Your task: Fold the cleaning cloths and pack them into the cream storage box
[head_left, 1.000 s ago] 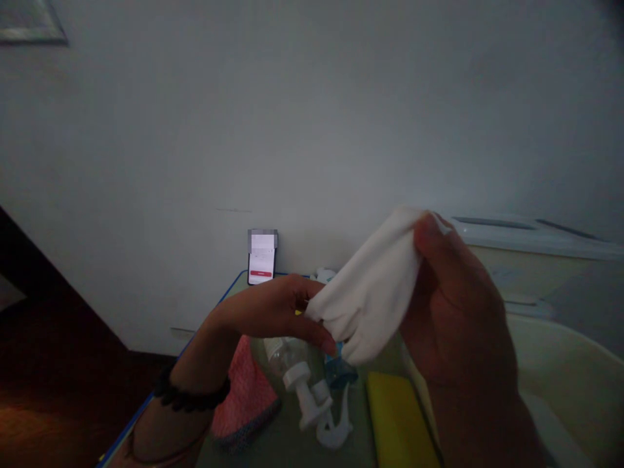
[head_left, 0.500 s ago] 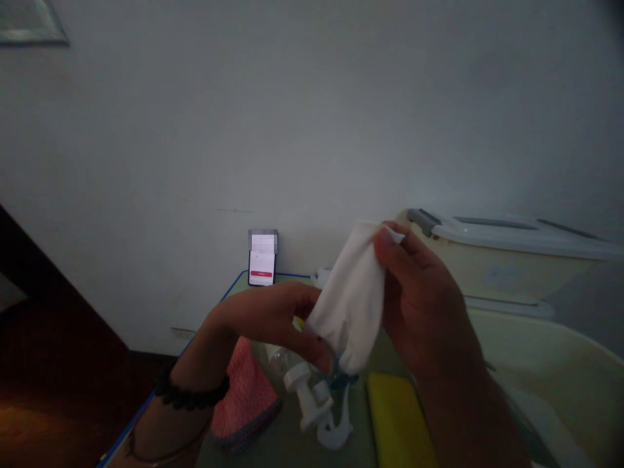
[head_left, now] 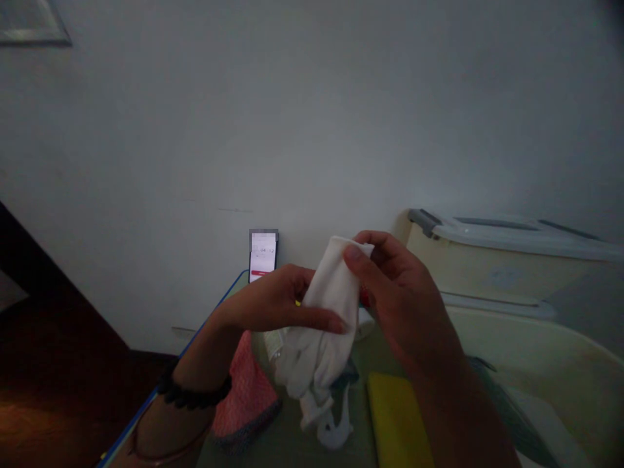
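Observation:
Between both hands hangs a white glove [head_left: 334,286], its cuff at the top and its limp fingers dangling. My left hand [head_left: 292,302] pinches it from the left, with the thumb across the front and the other fingers behind. At the cuff's upper right edge, my right hand [head_left: 394,279] grips the fabric between thumb and fingers. Below the glove, a white plastic spray head [head_left: 335,432] lies on the table, partly covered by it. A pink cloth [head_left: 248,396] with a grey edge is under my left wrist, and a yellow cloth or sponge [head_left: 397,416] lies near my right forearm.
A phone [head_left: 263,253] with a lit screen leans against the wall behind the green table [head_left: 287,442] with a blue edge. On the right stands a cream tub [head_left: 546,331] with a white and grey lid [head_left: 517,237] behind it. A dark floor shows at left.
Both hands have shifted left with the glove. My left thumb has moved higher on its front, and the glove's fingers now hang down more loosely, covering part of the spray head.

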A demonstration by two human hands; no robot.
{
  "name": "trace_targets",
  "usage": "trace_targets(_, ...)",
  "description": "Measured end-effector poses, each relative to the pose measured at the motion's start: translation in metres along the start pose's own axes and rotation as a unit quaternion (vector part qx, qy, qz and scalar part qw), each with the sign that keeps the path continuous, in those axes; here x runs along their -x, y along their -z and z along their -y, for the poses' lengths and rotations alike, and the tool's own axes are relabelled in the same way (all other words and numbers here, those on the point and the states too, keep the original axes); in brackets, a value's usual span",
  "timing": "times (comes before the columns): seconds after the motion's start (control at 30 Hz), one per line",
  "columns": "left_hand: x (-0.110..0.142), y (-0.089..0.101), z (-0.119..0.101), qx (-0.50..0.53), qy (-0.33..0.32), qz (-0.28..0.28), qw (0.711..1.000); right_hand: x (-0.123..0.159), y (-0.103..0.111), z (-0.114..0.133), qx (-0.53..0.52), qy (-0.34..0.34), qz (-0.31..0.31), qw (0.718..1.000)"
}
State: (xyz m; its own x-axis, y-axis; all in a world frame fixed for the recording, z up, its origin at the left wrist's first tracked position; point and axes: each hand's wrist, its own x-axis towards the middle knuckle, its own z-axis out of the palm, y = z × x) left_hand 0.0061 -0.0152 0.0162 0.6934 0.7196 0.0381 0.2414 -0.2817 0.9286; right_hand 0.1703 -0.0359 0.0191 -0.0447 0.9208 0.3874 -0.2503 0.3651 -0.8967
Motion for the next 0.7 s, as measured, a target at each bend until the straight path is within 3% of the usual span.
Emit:
trace_targets(0.2, 0.001, 0.005, 0.001, -0.037, 0.039, 0.011, 0.998, 0.001, -0.001, -0.003, 0.022, 0.044, -0.022, 0.999)
trace_targets(0.4, 0.005, 0.009, -0.001, -0.098, 0.035, 0.025, 0.994, -0.001, -0.004, -0.003, -0.002, 0.037, -0.027, 0.999)
trace_targets(0.7, 0.006, 0.012, 0.002, -0.096, 0.009, -0.039, 0.995, -0.006, 0.002, -0.016, 0.130, -0.021, 0.073, 0.989)
